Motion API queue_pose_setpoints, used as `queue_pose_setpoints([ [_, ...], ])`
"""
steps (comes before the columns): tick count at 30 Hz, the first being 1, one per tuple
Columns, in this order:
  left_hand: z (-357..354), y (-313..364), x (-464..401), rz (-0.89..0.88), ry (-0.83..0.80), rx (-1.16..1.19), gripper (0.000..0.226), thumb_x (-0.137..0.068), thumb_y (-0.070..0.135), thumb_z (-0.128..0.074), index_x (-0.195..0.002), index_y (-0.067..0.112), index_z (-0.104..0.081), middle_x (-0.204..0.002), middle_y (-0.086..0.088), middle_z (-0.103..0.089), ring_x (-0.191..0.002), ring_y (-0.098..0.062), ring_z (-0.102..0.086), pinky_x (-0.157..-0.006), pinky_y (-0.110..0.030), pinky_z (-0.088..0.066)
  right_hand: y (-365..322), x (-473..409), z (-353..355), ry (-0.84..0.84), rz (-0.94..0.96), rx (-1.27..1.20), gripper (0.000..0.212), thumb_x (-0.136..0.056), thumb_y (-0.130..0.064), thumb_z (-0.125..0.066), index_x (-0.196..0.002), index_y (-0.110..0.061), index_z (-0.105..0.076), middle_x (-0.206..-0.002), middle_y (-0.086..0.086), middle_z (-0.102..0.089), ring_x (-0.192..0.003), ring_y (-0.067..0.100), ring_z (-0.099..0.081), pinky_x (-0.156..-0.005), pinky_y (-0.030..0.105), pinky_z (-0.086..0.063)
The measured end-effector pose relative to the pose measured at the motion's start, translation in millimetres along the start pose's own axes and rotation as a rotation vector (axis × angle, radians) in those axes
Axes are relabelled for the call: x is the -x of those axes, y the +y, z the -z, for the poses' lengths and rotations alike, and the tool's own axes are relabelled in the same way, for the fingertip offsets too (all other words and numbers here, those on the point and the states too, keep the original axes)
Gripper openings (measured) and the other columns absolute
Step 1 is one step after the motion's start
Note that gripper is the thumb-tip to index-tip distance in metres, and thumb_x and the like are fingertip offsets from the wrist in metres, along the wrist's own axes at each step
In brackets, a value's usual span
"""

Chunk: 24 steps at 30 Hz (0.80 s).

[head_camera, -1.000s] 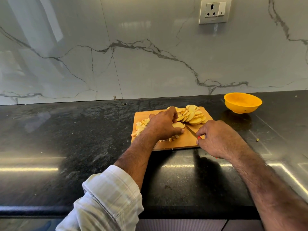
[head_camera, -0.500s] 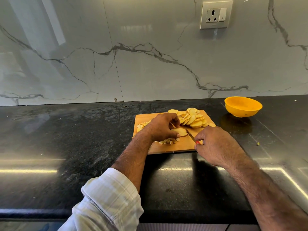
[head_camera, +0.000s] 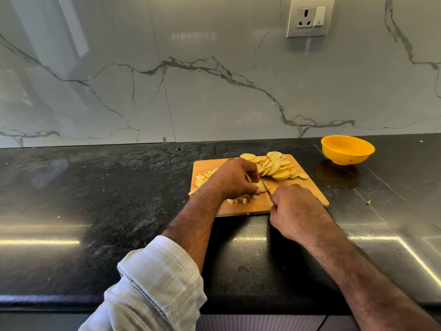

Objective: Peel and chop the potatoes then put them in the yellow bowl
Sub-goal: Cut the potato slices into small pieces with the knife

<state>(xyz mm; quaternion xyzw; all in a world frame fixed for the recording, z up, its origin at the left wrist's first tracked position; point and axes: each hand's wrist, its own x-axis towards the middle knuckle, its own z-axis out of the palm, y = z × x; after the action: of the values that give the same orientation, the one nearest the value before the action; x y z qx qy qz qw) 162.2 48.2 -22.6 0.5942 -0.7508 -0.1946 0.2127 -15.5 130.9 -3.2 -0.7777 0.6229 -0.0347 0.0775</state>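
Left hand [head_camera: 235, 179] pins wet, likely slippery potato slices [head_camera: 261, 186]; right hand [head_camera: 294, 211] grips knife [head_camera: 266, 187]; hold slices from above, fingertips curled back.

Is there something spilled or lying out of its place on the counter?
Yes: a small yellowish scrap lies on the black counter, right of the cutting board, apart from the potato slices. The yellow bowl stands upright.
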Motion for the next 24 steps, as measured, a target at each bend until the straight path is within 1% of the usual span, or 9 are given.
queue_pose_setpoints([
  [2,0,0,0,0.005,0.003,-0.003,0.022,-0.082,0.03,-0.091,-0.097,0.029,-0.075,-0.104,0.011,-0.071,-0.096,-0.007,-0.067,-0.083,-0.03,-0.061,-3,-3,5,-0.029,-0.001,0.012,0.023,-0.091,-0.035,-0.071,-0.108,-0.02,-0.066,-0.086,-0.005,-0.055,-0.086,0.015,-0.058,-0.072,0.031,-0.053],
  [5,-1,2,0,0.01,0.013,-0.027,0.022,-0.082,0.031,-0.091,-0.096,0.031,-0.074,-0.105,0.011,-0.071,-0.096,-0.007,-0.067,-0.085,-0.033,-0.062,-8,-6,11,-0.087,0.012,0.037,0.029,-0.091,-0.034,-0.072,-0.116,-0.02,-0.064,-0.096,-0.002,-0.057,-0.097,0.019,-0.061,-0.085,0.034,-0.058],
  [8,0,2,0,0.011,0.0,-0.032,0.021,-0.083,0.031,-0.09,-0.097,0.031,-0.074,-0.105,0.011,-0.071,-0.097,-0.007,-0.067,-0.088,-0.035,-0.063,-7,-6,11,-0.08,0.016,0.032,0.034,-0.091,-0.034,-0.073,-0.122,-0.021,-0.064,-0.1,-0.002,-0.058,-0.099,0.019,-0.061,-0.089,0.036,-0.059],
  [11,0,2,2,0.014,0.002,-0.03,0.021,-0.083,0.032,-0.09,-0.097,0.031,-0.074,-0.104,0.012,-0.071,-0.097,-0.006,-0.067,-0.09,-0.037,-0.062,-4,-4,11,-0.078,0.02,0.027,0.035,-0.091,-0.032,-0.072,-0.123,-0.02,-0.064,-0.101,-0.001,-0.059,-0.099,0.018,-0.061,-0.089,0.036,-0.059],
  [14,1,1,3,0.018,0.004,-0.032,0.021,-0.084,0.033,-0.089,-0.099,0.03,-0.074,-0.104,0.012,-0.071,-0.098,-0.006,-0.066,-0.091,-0.038,-0.061,-1,-2,13,-0.078,0.022,0.021,0.033,-0.091,-0.033,-0.071,-0.121,-0.02,-0.068,-0.099,-0.001,-0.061,-0.095,0.018,-0.063,-0.085,0.035,-0.06],
  [17,1,0,2,0.006,0.002,-0.026,0.022,-0.084,0.033,-0.089,-0.099,0.029,-0.074,-0.104,0.011,-0.071,-0.097,-0.007,-0.067,-0.091,-0.038,-0.062,2,2,13,-0.097,0.023,0.031,0.032,-0.093,-0.033,-0.069,-0.123,-0.02,-0.067,-0.098,-0.002,-0.059,-0.096,0.018,-0.061,-0.079,0.031,-0.056],
  [19,1,0,2,-0.005,-0.001,-0.02,0.022,-0.084,0.033,-0.09,-0.1,0.029,-0.074,-0.104,0.011,-0.071,-0.097,-0.006,-0.067,-0.091,-0.038,-0.062,5,5,14,-0.097,0.016,0.007,0.034,-0.093,-0.033,-0.07,-0.124,-0.023,-0.067,-0.102,-0.003,-0.061,-0.097,0.017,-0.062,-0.081,0.031,-0.057],
  [21,2,-2,3,-0.012,-0.009,-0.004,0.023,-0.084,0.031,-0.089,-0.102,0.028,-0.075,-0.105,0.011,-0.072,-0.097,-0.006,-0.067,-0.091,-0.038,-0.062,8,7,15,-0.093,0.012,-0.014,0.036,-0.093,-0.035,-0.071,-0.128,-0.026,-0.066,-0.111,-0.003,-0.065,-0.1,0.015,-0.063,-0.087,0.032,-0.059],
  [24,4,-6,4,-0.034,-0.026,0.025,0.026,-0.085,0.027,-0.089,-0.107,0.027,-0.076,-0.108,0.01,-0.073,-0.099,-0.007,-0.068,-0.093,-0.036,-0.062,10,12,13,0.015,0.02,-0.03,0.03,-0.095,-0.036,-0.068,-0.124,-0.026,-0.069,-0.11,-0.004,-0.068,-0.095,0.012,-0.063,-0.085,0.031,-0.06],
])
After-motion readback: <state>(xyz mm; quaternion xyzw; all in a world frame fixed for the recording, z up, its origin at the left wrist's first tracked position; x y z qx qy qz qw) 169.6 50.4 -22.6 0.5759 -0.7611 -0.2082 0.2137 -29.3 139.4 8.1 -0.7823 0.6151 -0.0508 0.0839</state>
